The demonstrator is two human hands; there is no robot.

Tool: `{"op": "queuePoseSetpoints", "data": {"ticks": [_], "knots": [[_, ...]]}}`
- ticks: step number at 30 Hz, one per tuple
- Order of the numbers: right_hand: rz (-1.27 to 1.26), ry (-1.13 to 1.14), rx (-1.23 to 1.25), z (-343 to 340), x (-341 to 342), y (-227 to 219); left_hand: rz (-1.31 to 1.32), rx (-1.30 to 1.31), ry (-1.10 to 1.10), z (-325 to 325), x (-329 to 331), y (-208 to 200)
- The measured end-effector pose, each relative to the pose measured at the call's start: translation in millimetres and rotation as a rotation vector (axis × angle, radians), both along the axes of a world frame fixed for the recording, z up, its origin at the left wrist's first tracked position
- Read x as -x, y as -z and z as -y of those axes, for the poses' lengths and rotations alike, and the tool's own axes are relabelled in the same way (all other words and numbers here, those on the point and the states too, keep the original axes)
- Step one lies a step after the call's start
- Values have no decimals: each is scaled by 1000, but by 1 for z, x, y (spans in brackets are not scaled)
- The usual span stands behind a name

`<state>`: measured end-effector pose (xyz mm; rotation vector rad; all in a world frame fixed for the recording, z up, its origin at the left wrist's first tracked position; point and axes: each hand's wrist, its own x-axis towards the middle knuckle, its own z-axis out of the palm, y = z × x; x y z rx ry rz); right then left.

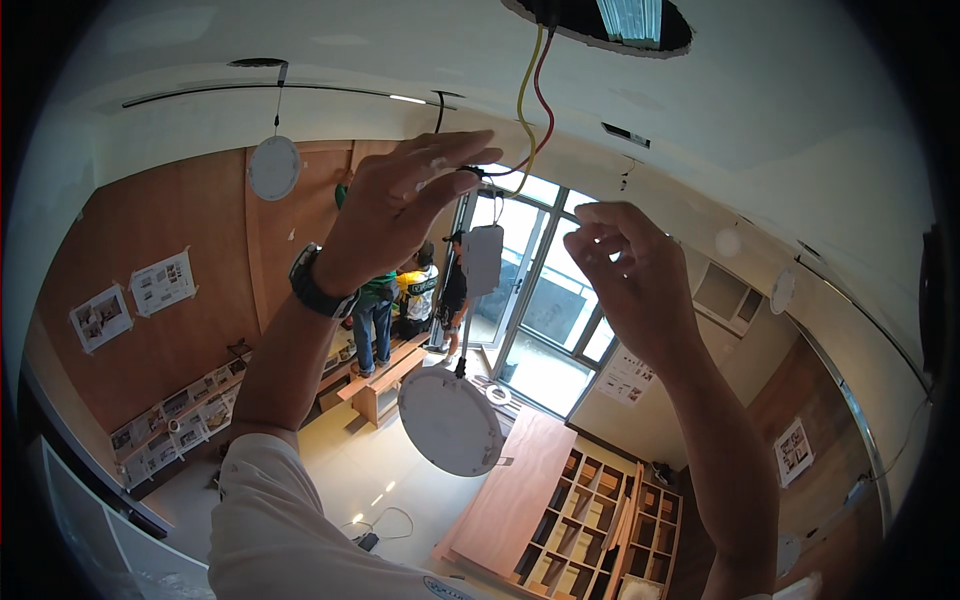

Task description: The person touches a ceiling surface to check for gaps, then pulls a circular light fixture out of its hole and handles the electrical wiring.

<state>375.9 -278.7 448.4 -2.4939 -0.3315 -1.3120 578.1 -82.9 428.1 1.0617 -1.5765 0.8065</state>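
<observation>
A round white ceiling lamp (450, 421) dangles below its small white box (483, 258), under the ceiling hole (600, 25). The left hand (400, 205) pinches the yellow and red wires (530, 110); the right hand (625, 270) hovers beside, fingers curled, holding nothing.

Paper sheets on the walls around us

We see white printed sheets (130, 300) taped to the brown panel wall at left, a row of sheets (180, 410) lower along it, another sheet (628, 378) beside the window, and one (793, 450) at right.
</observation>
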Motion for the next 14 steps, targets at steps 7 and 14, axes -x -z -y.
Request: {"op": "queuePoseSetpoints", "data": {"ticks": [7,14], "knots": [[-22,116,4,36,40,34,100,401,-211,-29,19,32],[-81,312,64,62,101,76,-148,162,19,-70,82,116]]}}
